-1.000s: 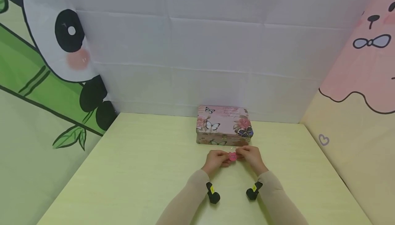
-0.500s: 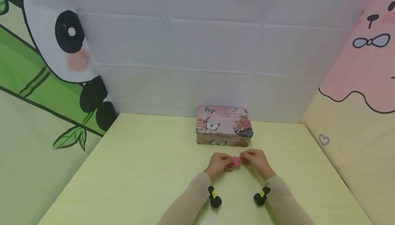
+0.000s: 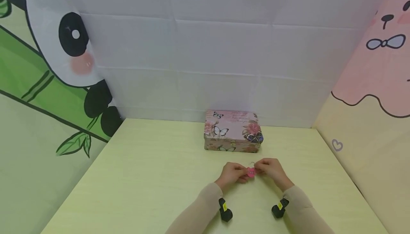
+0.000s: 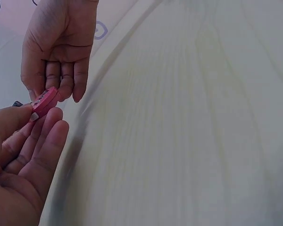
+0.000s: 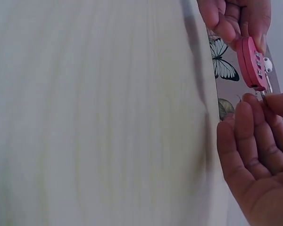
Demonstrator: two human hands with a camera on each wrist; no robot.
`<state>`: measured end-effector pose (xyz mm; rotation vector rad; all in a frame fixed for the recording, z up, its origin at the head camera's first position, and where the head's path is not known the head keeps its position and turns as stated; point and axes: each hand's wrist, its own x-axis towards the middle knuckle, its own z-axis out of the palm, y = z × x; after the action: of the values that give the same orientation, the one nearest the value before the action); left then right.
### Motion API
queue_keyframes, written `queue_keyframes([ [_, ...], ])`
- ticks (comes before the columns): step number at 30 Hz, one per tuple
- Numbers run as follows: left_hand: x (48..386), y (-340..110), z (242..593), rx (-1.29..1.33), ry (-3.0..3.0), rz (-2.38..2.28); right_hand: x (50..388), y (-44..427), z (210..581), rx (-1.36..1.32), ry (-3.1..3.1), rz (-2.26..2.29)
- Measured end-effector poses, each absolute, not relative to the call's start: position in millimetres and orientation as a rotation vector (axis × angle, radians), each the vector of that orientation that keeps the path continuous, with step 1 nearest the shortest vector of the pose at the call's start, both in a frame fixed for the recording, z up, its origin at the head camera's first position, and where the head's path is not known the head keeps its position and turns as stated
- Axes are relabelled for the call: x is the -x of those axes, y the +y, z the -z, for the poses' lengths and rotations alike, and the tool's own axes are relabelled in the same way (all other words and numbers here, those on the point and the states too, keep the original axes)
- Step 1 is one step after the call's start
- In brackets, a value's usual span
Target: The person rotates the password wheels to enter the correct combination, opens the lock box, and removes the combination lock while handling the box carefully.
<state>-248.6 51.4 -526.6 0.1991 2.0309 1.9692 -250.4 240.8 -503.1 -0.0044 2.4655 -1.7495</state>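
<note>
A small pink combination padlock (image 3: 251, 172) is held between the two hands, in front of the flowered box. In the right wrist view its body (image 5: 247, 61) shows a row of number dials, with the thin metal shackle at its lower end. My left hand (image 3: 231, 173) pinches the body between thumb and fingers. With thumb and forefinger, my right hand (image 3: 272, 170) grips the padlock at the shackle side. The right hand's remaining fingers (image 5: 250, 141) are extended. Whether the shackle is locked cannot be made out.
A pink box (image 3: 232, 123) with butterflies and roses, lid down and a small clasp in front, stands at the back of the pale wooden table (image 3: 153, 170). A white cloth (image 3: 192, 48) hangs behind, with cartoon-printed sheets at both sides. Each wrist carries a black camera.
Both hands have moved together toward the person and a little to the right, carrying the padlock away from the box. The grip looks the same and the box stays in place.
</note>
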Motion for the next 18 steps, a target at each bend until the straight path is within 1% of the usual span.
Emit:
queue_keyframes([
  [18,234.0,63.7,525.4,-0.234,1.992,-1.893,235.9,262.9,499.5,0.124,2.481,1.585],
])
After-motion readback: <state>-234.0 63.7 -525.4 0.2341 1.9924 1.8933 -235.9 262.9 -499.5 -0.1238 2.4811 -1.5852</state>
